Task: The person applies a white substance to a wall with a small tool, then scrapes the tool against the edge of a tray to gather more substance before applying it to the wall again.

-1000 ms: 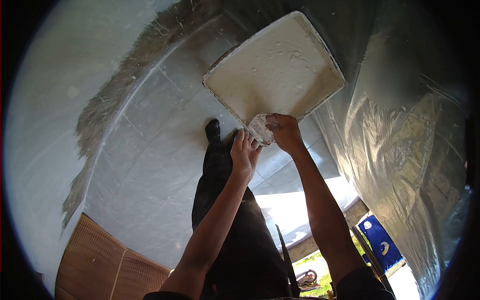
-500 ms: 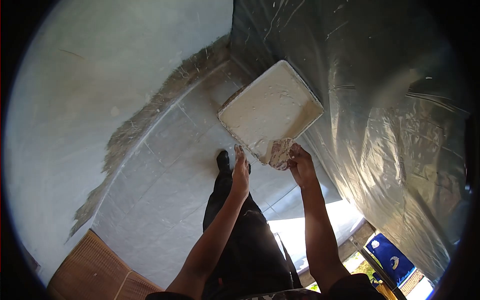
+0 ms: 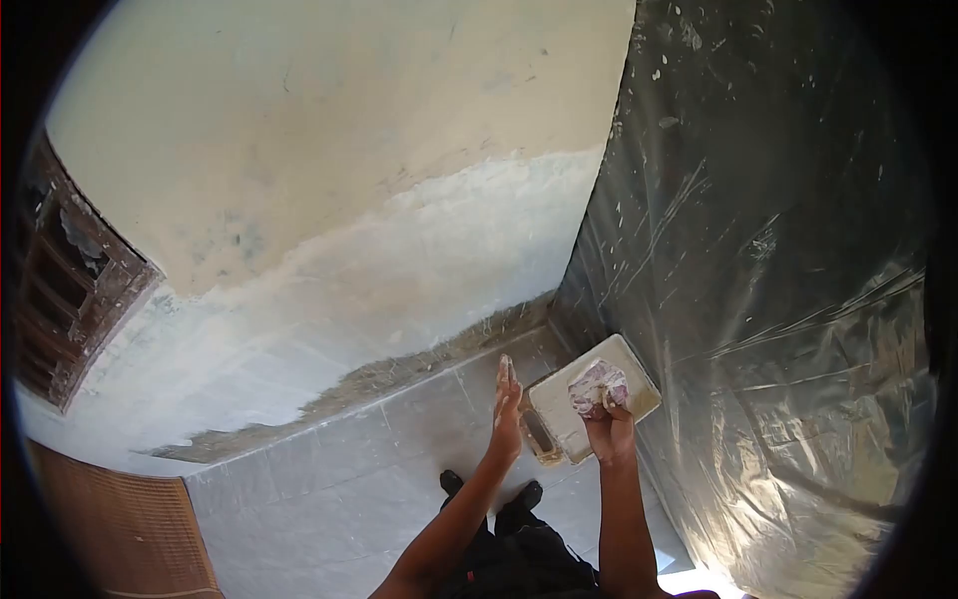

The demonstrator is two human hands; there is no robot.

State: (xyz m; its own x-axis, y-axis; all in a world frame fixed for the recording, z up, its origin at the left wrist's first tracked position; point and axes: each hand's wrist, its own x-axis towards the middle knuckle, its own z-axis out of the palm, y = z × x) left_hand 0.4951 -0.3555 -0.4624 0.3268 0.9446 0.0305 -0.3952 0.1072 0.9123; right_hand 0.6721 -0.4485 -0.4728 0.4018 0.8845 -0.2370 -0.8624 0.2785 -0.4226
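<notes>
My right hand (image 3: 612,436) is closed on a flat, roundish pad (image 3: 597,385) with a purplish surface smeared with white paste. The hand is raised, and the pad overlaps the shallow tray (image 3: 640,366) in this view. White paste (image 3: 621,361) covers the bottom of that tray, which sits on the floor by the plastic sheet. To the left, my left hand (image 3: 507,407) is held up with fingers stretched out and palm turned toward the right hand. White residue coats its fingers, and nothing is in it.
A wall (image 3: 399,190), cream above and whitish below, has a rough grey-brown strip (image 3: 399,377) along its base. Dark plastic sheeting (image 3: 768,250) hangs at the right. A brown wooden frame (image 3: 115,290) and a woven mat (image 3: 120,519) are at the left. Grey tiles (image 3: 329,499) cover the floor.
The view has tilted up to show more wall. My right hand has lifted the pad from the tray's near corner, and the pad is now upright. My left hand stays open and is raised too.
</notes>
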